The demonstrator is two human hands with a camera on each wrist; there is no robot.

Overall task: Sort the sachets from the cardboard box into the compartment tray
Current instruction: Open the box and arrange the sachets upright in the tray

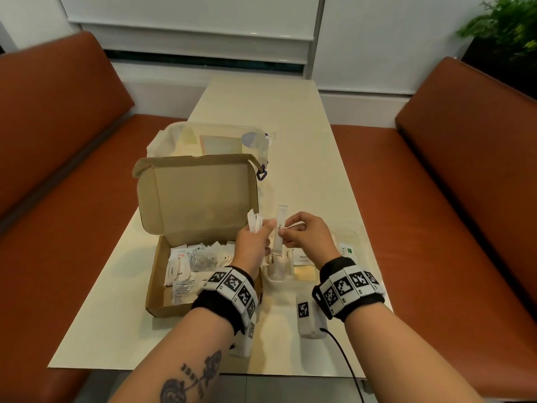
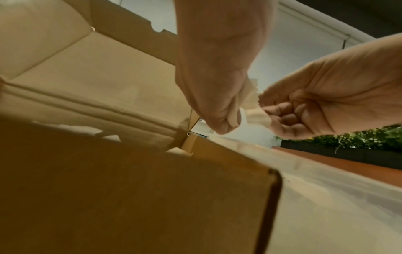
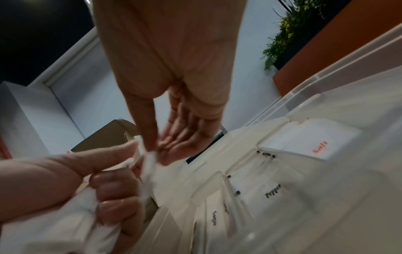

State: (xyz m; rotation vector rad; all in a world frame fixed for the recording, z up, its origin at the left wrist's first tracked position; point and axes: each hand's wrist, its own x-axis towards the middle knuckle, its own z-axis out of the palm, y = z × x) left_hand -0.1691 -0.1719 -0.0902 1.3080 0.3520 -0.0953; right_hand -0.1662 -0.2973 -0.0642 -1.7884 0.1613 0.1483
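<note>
The open cardboard box (image 1: 155, 274) sits at the left with several loose sachets (image 1: 191, 261) in it. To its right is the clear compartment tray (image 1: 359, 232), holding Salt (image 3: 315, 142), Pepper (image 3: 268, 190) and Sugar (image 3: 214, 218) sachets in separate compartments. My left hand (image 1: 261, 229) grips a bundle of white sachets (image 1: 253, 221) above the box's right edge. My right hand (image 1: 286, 233) pinches a long white stick sachet (image 1: 280, 225), upright, between thumb and fingers, just beside the left hand and above the tray's left side. In the right wrist view the stick (image 3: 150, 165) hangs from my right fingertips.
A clear lidded plastic container (image 1: 220, 138) stands behind the box. A white marker block (image 1: 308, 315) with a black cable lies at the near table edge. Orange benches (image 1: 450, 199) flank the table, and a plant (image 1: 505, 21) stands at the far right.
</note>
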